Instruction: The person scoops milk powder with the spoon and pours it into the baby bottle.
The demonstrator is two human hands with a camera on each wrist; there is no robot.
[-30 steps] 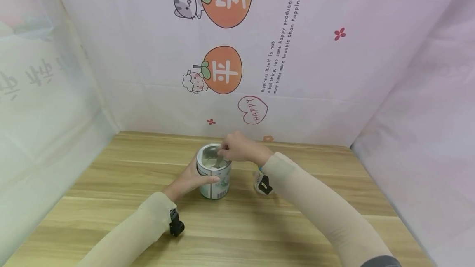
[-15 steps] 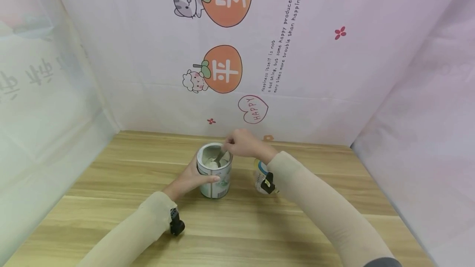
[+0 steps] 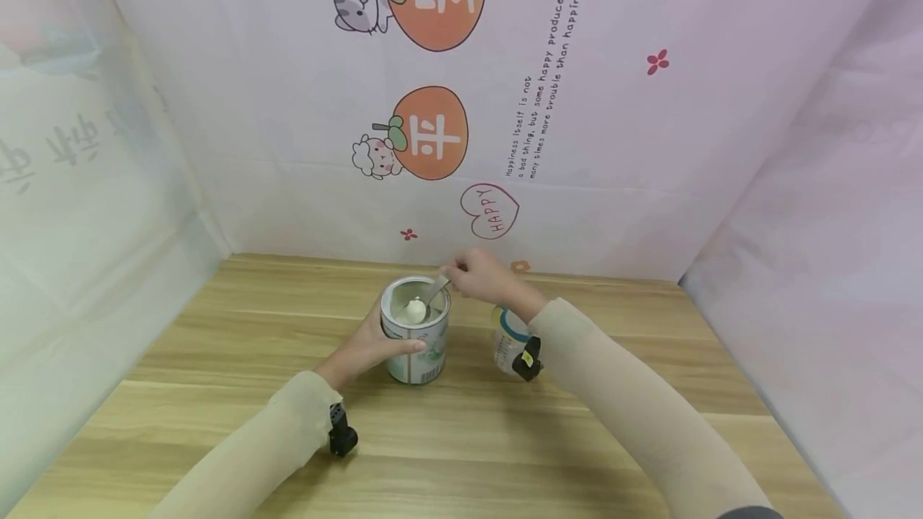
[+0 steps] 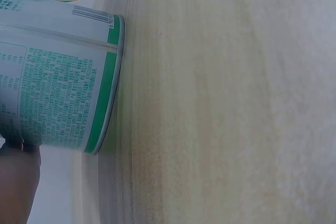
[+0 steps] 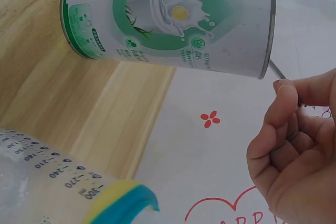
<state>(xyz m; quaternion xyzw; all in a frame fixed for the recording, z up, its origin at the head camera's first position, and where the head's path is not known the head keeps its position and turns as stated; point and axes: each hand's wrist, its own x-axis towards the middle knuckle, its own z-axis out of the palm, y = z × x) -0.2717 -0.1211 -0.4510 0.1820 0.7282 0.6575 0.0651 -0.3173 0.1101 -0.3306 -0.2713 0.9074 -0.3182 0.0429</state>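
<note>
A white and green milk powder can (image 3: 414,355) stands without a lid on the wooden table. My left hand (image 3: 371,349) grips its left side, thumb across the front. At the can's upper right, my right hand (image 3: 481,275) pinches the handle of a metal spoon (image 3: 437,288). The spoon's bowl is inside the mouth of the can, heaped with pale powder (image 3: 414,311). In the right wrist view the fingers (image 5: 283,103) hold the handle beside the rim, and the bowl is hidden behind the can.
A clear baby bottle (image 3: 507,343) with measuring marks and a yellow and blue collar stands right of the can, partly behind the right wrist's camera. White printed cloth (image 3: 577,183) hangs along the table's back edge (image 3: 288,260) and both sides.
My right hand has moved up and to the right. The spoon has risen inside the can with a heap of powder on it. My left hand keeps its grip on the can.
</note>
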